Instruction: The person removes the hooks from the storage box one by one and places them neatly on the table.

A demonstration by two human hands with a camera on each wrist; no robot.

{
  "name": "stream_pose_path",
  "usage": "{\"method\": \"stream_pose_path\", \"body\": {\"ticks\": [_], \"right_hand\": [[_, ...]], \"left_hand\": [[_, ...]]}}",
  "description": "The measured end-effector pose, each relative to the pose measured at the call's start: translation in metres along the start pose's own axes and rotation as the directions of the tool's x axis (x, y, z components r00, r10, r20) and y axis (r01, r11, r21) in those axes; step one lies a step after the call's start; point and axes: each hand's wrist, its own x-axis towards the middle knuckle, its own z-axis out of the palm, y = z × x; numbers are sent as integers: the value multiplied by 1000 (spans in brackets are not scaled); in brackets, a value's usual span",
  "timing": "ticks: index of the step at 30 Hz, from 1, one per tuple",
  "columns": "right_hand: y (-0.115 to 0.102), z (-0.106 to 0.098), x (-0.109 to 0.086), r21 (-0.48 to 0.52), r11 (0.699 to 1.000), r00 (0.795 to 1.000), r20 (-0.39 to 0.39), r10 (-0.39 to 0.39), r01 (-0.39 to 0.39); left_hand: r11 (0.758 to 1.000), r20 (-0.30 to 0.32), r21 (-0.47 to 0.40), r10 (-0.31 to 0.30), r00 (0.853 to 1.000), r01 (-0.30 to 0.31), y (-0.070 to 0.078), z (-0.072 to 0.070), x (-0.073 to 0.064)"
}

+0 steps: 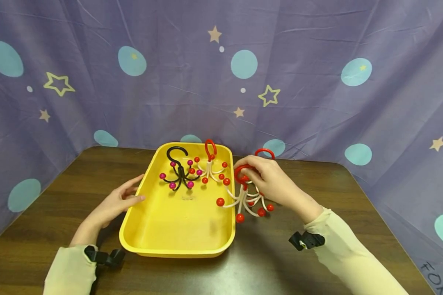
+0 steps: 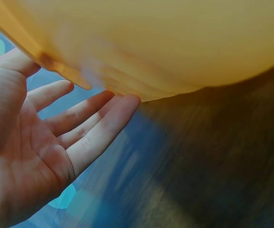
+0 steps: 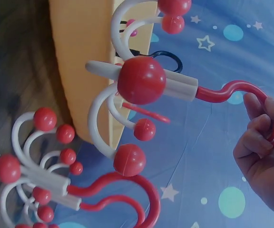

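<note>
My right hand point(image 1: 275, 180) grips the red hook end of a red-and-white claw hanger point(image 3: 181, 85), whose curved white arms end in red balls. It hangs with its arms down at the right side of a yellow tray point(image 1: 177, 250), overlapping the rim in the head view. My left hand point(image 1: 108, 207) touches the tray's left side, with the thumb at the rim and extended fingers against the outer wall. Inside the tray stand a black claw hanger point(image 1: 181, 171) with magenta balls and another red-and-white hanger point(image 1: 208, 167), both toward the far end.
Beyond my right hand, more red-and-white hangers point(image 3: 42, 178) are close together on the wooden table point(image 1: 317, 254), partly hidden in the head view. A purple curtain point(image 1: 299, 114) with stars and blue spots hangs along the table's far edge.
</note>
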Motion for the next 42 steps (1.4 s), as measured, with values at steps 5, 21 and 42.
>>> {"method": "stream_pose_path", "body": {"ticks": [5,21,42], "right_hand": [[5,-7,-11,-6,1000,1000,-7,28,-28],[20,-17,-43,-57,997,998,18,57,-56],[28,-26,-65,-66,986,988,2,153,-152]], "left_hand": [[1000,5,-4,0,1000,0,1,0,0],[1000,9,-24,7,1000,-7,0,0,1],[1000,5,-7,5,1000,-5,-1,0,1]]}}
